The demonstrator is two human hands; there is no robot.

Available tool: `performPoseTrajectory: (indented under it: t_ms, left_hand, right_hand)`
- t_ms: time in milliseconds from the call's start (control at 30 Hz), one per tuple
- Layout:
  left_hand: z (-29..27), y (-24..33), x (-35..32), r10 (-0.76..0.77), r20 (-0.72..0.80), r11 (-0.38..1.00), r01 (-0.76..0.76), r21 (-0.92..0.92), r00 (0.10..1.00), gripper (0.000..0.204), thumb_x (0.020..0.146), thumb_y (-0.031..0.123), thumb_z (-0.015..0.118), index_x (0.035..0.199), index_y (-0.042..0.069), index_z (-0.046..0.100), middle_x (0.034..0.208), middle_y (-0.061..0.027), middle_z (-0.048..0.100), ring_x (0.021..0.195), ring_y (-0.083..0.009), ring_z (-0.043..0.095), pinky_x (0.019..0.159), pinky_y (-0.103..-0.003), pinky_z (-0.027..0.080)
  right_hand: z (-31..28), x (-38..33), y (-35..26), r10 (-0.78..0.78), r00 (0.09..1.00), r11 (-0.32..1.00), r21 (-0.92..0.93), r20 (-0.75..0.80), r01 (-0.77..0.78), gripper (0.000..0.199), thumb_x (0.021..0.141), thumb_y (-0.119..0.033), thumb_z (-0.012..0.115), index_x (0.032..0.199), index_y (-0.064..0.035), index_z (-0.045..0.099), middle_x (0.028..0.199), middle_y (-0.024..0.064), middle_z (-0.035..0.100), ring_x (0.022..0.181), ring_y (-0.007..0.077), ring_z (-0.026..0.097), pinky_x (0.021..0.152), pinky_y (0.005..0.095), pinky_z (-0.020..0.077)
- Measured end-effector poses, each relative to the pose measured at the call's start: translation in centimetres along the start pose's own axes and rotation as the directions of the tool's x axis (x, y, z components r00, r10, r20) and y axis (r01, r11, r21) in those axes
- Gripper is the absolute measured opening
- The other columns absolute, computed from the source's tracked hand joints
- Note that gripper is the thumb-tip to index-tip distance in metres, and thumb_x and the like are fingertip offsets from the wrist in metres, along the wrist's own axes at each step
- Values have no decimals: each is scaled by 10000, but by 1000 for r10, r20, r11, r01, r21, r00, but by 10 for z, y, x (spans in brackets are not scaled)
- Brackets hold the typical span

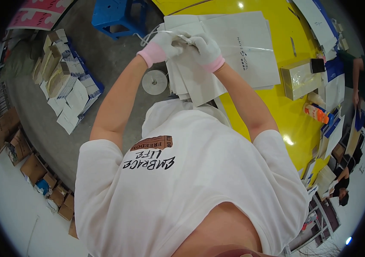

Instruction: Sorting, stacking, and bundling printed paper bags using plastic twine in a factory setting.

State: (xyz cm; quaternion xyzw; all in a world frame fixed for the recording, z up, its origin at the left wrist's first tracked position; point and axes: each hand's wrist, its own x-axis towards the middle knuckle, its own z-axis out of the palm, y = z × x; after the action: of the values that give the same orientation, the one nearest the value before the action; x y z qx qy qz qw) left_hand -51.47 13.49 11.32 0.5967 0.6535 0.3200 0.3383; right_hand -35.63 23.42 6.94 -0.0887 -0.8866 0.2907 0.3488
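Both my hands wear white gloves with pink cuffs. My left hand (pixel 165 46) and my right hand (pixel 204 48) meet over the left edge of a stack of flat white paper bags (pixel 255 34). Pinched between their fingers is a thin white strap (pixel 152 33), which loops out past the left hand. A pale band runs across the top bag to the right of my right hand. The bags have dark print and lie slightly fanned on a yellow table (pixel 251 113). Exactly how the strap ends meet is hidden by the gloves.
A white roll (pixel 154 82) stands below my left forearm. Beyond is a blue plastic stool (pixel 116 19). Stacked bags and cards (pixel 64 81) lie on the floor at left. A wrapped box (pixel 301 79) and an orange bottle (pixel 316 113) are at right, with other people farther right.
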Motion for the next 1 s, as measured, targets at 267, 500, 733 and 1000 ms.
performPoseTrajectory:
  t_ms: [267,500,733,1000]
  left_hand:
    - [6,-5,-3,-216,-16,922,199,-331,976,233,717,-26,612,949,-14,641,964,-38,624,787,-117,605,729,-223,486]
    - [-4,-21,-5,-344,-135,755,189,-628,929,362,733,-17,625,1081,-13,523,1003,-120,595,856,-151,590,785,-246,483]
    - [-4,14,2,-220,35,969,223,-111,975,300,732,105,625,1025,59,582,973,-67,612,902,-167,584,752,-287,471]
    - [-7,21,7,116,-46,732,-54,679,992,141,712,138,598,839,83,624,818,-100,591,787,-270,569,679,-321,477]
  right_hand:
    - [-5,-1,1,3,999,1000,27,44,-4,168,725,-67,597,879,-102,541,851,101,546,705,312,562,583,386,468]
    - [-3,-6,2,26,996,999,44,81,-30,150,743,-81,581,885,-104,539,858,111,548,721,314,563,596,385,468]
    - [-5,-1,2,-68,996,997,38,63,65,181,709,-25,627,865,-53,541,810,112,568,676,283,576,570,340,473]
    - [0,4,-4,-5,998,997,71,68,0,168,729,-69,638,867,-55,543,817,109,561,683,296,572,582,363,471]
